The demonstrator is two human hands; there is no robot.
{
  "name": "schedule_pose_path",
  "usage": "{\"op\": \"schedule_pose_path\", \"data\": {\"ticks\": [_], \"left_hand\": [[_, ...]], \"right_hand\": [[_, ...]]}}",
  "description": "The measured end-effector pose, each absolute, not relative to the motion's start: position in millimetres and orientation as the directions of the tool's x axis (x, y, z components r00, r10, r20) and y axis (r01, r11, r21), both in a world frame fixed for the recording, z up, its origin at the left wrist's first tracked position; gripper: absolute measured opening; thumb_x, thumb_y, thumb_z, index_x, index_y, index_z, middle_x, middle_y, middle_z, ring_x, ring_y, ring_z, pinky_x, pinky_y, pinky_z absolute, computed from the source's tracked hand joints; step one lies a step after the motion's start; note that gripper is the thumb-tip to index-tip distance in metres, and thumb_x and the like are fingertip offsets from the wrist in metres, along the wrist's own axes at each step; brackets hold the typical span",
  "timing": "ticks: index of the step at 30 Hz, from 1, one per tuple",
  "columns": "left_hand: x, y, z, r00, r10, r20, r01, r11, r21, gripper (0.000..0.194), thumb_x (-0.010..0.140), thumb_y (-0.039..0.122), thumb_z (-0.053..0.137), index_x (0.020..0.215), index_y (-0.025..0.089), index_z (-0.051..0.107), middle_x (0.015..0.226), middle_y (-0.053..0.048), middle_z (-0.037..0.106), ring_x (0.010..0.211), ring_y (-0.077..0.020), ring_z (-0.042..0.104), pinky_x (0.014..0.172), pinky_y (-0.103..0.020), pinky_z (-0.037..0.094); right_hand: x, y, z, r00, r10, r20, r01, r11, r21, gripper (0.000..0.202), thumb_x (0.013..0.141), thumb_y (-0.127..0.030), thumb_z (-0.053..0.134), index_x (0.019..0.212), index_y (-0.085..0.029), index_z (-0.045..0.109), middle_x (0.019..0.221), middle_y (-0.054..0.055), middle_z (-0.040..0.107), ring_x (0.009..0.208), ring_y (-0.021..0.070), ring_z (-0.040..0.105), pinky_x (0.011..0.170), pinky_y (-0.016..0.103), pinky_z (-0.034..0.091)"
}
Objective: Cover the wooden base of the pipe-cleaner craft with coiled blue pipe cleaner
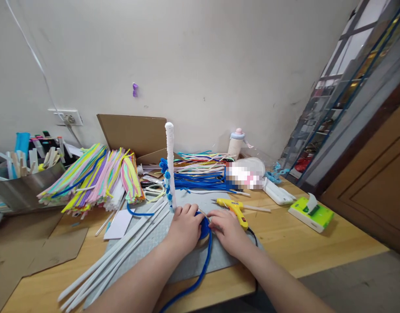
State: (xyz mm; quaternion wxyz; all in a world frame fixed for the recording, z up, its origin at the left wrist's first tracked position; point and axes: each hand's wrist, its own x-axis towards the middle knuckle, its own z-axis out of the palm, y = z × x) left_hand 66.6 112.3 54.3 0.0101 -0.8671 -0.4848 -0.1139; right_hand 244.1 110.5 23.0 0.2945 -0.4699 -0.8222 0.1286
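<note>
Between my hands lies a round piece with a tan rim, covered with blue pipe cleaner [204, 228]. A long tail of the blue pipe cleaner hangs from it toward the table's front edge. My left hand [186, 228] curls around its left side, with the fingers bent over it. From the right, my right hand [228, 229] grips the blue pipe cleaner at the rim with thumb and fingers. Just behind my left hand stands an upright white fuzzy post [170, 161] with blue flowers along its left side. The underside of the round piece is hidden.
A yellow glue gun [237, 209] lies right of my hands on the grey mat [186, 269]. White rods [121, 250] lie at left. Behind are pipe cleaner bundles [85, 174], blue pipe cleaners [201, 181] and a bottle [235, 144]. A tissue pack [309, 214] sits right.
</note>
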Motion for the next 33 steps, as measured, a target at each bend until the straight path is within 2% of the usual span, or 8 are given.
{"op": "schedule_pose_path", "data": {"ticks": [5, 14, 16, 18, 21, 23, 25, 33], "left_hand": [[67.5, 112.2, 52.1, 0.467, 0.855, 0.227, 0.864, -0.496, 0.089, 0.024, 0.082, 0.022, 0.053, 0.106, 0.021, 0.054, 0.113, -0.007, 0.053, 0.108, -0.0253, 0.044, 0.089, -0.041, 0.031], [66.6, 114.4, 52.8, 0.497, 0.841, 0.216, 0.813, -0.538, 0.223, 0.024, 0.077, 0.011, 0.052, 0.098, 0.022, 0.052, 0.1, -0.003, 0.062, 0.104, -0.0239, 0.052, 0.088, -0.043, 0.032], [67.1, 114.2, 56.2, 0.462, 0.854, 0.24, 0.776, -0.52, 0.358, 0.029, 0.074, 0.009, 0.055, 0.1, 0.023, 0.052, 0.105, -0.003, 0.062, 0.108, -0.0243, 0.05, 0.093, -0.045, 0.031], [67.4, 110.5, 64.9, 0.333, 0.911, 0.243, 0.645, -0.408, 0.646, 0.036, 0.072, 0.007, 0.056, 0.104, 0.022, 0.051, 0.111, -0.005, 0.06, 0.111, -0.0224, 0.05, 0.096, -0.042, 0.033], [65.0, 96.1, 88.2, 0.158, 0.987, -0.016, 0.089, 0.002, 0.996, 0.031, 0.076, 0.006, 0.05, 0.104, 0.02, 0.049, 0.104, -0.005, 0.061, 0.099, -0.0159, 0.058, 0.087, -0.032, 0.044], [61.3, 82.6, 105.6, 0.224, 0.953, -0.206, -0.275, 0.264, 0.925, 0.028, 0.074, 0.003, 0.053, 0.098, 0.018, 0.051, 0.094, -0.003, 0.061, 0.084, -0.0113, 0.061, 0.075, -0.025, 0.047], [57.6, 69.9, 118.8, 0.3, 0.914, -0.273, -0.464, 0.39, 0.795, 0.032, 0.068, 0.0, 0.061, 0.094, 0.016, 0.054, 0.088, -0.002, 0.061, 0.074, -0.0081, 0.06, 0.068, -0.019, 0.047], [49.1, 54.2, 106.1, 0.236, 0.948, -0.214, -0.636, 0.317, 0.704, 0.025, 0.07, 0.018, 0.076, 0.065, 0.013, 0.051, 0.053, 0.006, 0.046, 0.046, -0.0032, 0.042, 0.043, -0.013, 0.038]], "right_hand": [[248.5, 112.1, 17.9, -0.426, 0.836, 0.346, 0.708, 0.546, -0.447, 0.023, 0.077, -0.004, 0.048, 0.08, -0.023, 0.062, 0.115, 0.004, 0.066, 0.121, 0.0232, 0.049, 0.104, 0.055, 0.017], [248.2, 111.2, 23.5, -0.449, 0.832, 0.325, 0.688, 0.555, -0.468, 0.022, 0.078, -0.006, 0.048, 0.081, -0.022, 0.062, 0.118, 0.004, 0.065, 0.124, 0.022, 0.047, 0.107, 0.056, 0.009], [248.0, 111.2, 23.8, -0.448, 0.835, 0.32, 0.683, 0.55, -0.481, 0.022, 0.078, -0.005, 0.048, 0.081, -0.022, 0.062, 0.118, 0.004, 0.065, 0.124, 0.0219, 0.048, 0.107, 0.057, 0.009], [247.8, 111.2, 22.8, -0.438, 0.842, 0.316, 0.678, 0.54, -0.499, 0.023, 0.078, -0.006, 0.047, 0.082, -0.023, 0.062, 0.118, 0.003, 0.066, 0.122, 0.022, 0.049, 0.107, 0.058, 0.009], [247.6, 111.3, 19.6, -0.416, 0.853, 0.314, 0.668, 0.521, -0.531, 0.021, 0.079, -0.008, 0.047, 0.082, -0.023, 0.061, 0.117, 0.003, 0.066, 0.119, 0.0224, 0.053, 0.107, 0.059, 0.011], [247.5, 111.5, 17.5, -0.413, 0.854, 0.317, 0.665, 0.52, -0.536, 0.02, 0.08, -0.009, 0.047, 0.081, -0.023, 0.061, 0.117, 0.003, 0.066, 0.117, 0.0229, 0.054, 0.106, 0.06, 0.012], [247.2, 111.6, 16.0, -0.416, 0.851, 0.321, 0.663, 0.525, -0.534, 0.019, 0.08, -0.01, 0.047, 0.081, -0.023, 0.061, 0.116, 0.003, 0.067, 0.117, 0.0237, 0.054, 0.106, 0.061, 0.014], [245.8, 108.6, 15.9, -0.392, 0.861, 0.325, 0.66, 0.509, -0.552, 0.017, 0.083, -0.015, 0.046, 0.08, -0.024, 0.06, 0.115, 0.003, 0.067, 0.114, 0.0234, 0.057, 0.104, 0.062, 0.016]]}}
